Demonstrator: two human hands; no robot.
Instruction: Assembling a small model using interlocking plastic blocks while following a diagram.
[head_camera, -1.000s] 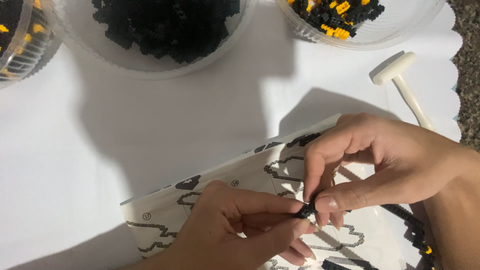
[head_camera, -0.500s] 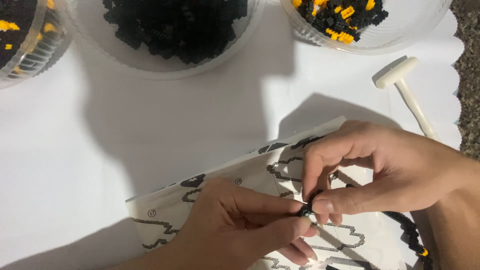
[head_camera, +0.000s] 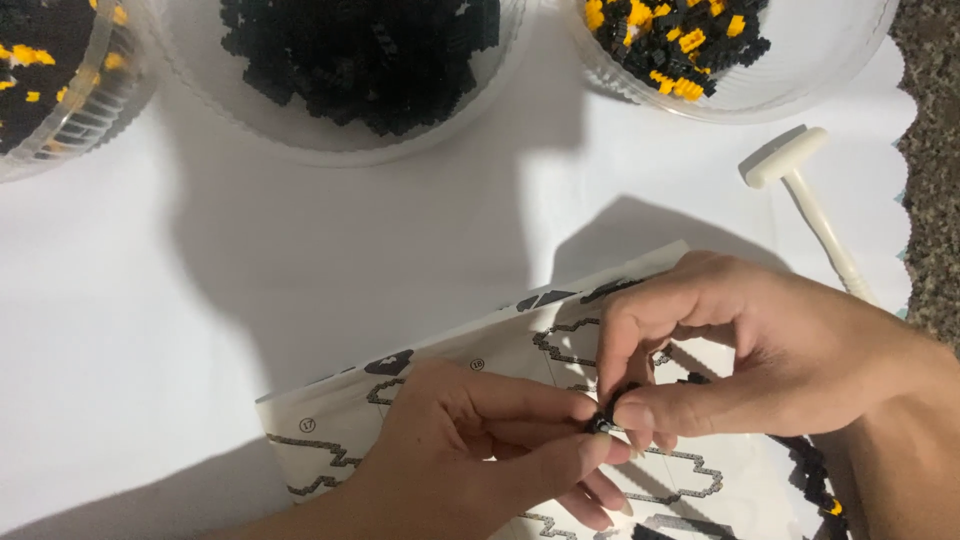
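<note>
I see both hands meeting low on the white table cover (head_camera: 300, 300), over the printed instruction sheet (head_camera: 450, 370) that lies toward its near edge. My left hand (head_camera: 470, 450) pinches a tiny black brick piece (head_camera: 603, 422) between thumb and forefinger, holding it steady from below. My right hand (head_camera: 760, 350) comes in from the right edge, thumb and forefinger closed on the same piece, as if pressing two small parts together; the other fingers curl out of the way. The piece sits just above the sheet, I judge so that the drawn outline can be checked against it.

Along the far edge stand three clear bowls: one of black bricks (head_camera: 360, 60) in the middle, one of black and yellow bricks (head_camera: 690, 40) toward the far right corner, another mixed bowl (head_camera: 50, 80) at the far left. They sit within reach, sorted by colour. A small white mallet (head_camera: 810, 200) lies near the right edge, untouched. A black chain of joined bricks (head_camera: 815, 475) runs under my right wrist.
</note>
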